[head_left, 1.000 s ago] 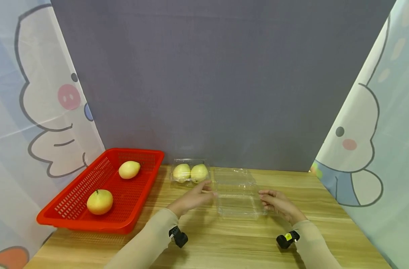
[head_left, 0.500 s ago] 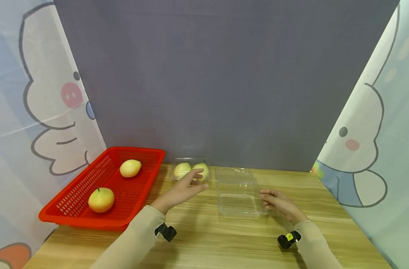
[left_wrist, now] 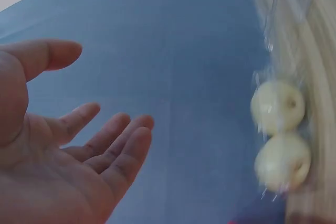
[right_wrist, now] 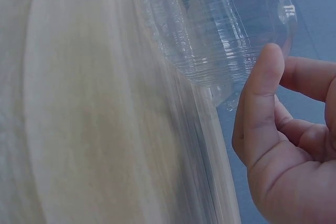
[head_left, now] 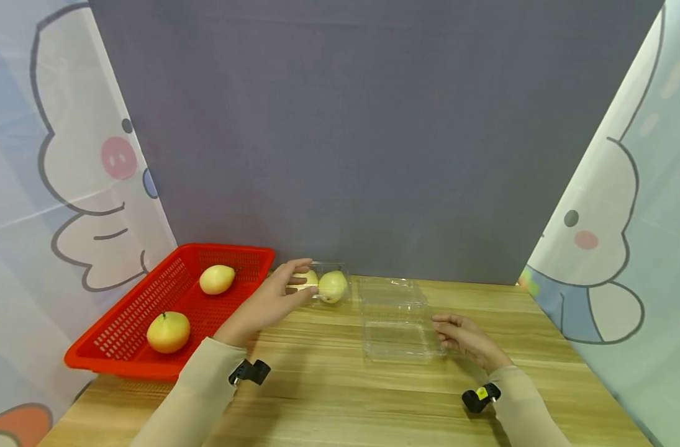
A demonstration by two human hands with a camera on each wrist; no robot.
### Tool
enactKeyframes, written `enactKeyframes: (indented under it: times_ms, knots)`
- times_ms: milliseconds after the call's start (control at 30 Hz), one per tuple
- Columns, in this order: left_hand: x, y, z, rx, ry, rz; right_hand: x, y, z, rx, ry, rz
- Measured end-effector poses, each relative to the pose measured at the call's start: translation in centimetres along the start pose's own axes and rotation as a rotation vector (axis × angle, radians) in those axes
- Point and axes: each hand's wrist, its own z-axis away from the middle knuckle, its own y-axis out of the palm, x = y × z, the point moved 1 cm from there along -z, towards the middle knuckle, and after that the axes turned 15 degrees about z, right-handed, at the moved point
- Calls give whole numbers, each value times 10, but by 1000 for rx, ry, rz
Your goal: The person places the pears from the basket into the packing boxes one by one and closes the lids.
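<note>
Two pale sleeves [head_left: 197,388] are entering at the near side, each bearing a black wrist device [head_left: 250,372] over the wood-grained table [head_left: 340,403]. The right hand [head_left: 469,343] is pinching the rim of a transparent container [head_left: 398,333] between thumb and fingers; the container is lying open just to that hand's left, its lid extending away on the far side. The left hand [head_left: 267,304], well apart from the right, is hovering with fingers spread and holding nothing. To its left, a red basket [head_left: 128,368] is standing with two pears inside, the nearer pear [head_left: 169,333] sitting upright and the farther pear [head_left: 217,280] lying tilted. Just beyond the left hand and apart from it, a transparent box [head_left: 346,278] is holding two pears [head_left: 332,287] side by side, one being partly hidden by the fingers. Beyond both hands, a grey backdrop [head_left: 395,136] is rising between printed curtains [head_left: 652,248].
</note>
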Motion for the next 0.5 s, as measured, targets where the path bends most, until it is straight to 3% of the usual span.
enactKeyframes:
  times_ms: [267, 500]
  knots:
    - [-7, -27, 12, 2, 132, -282, 0, 0, 1, -3, 0, 5]
    - [-17, -55, 23, 19, 132, -362, 0, 0, 1, -10, 2, 8]
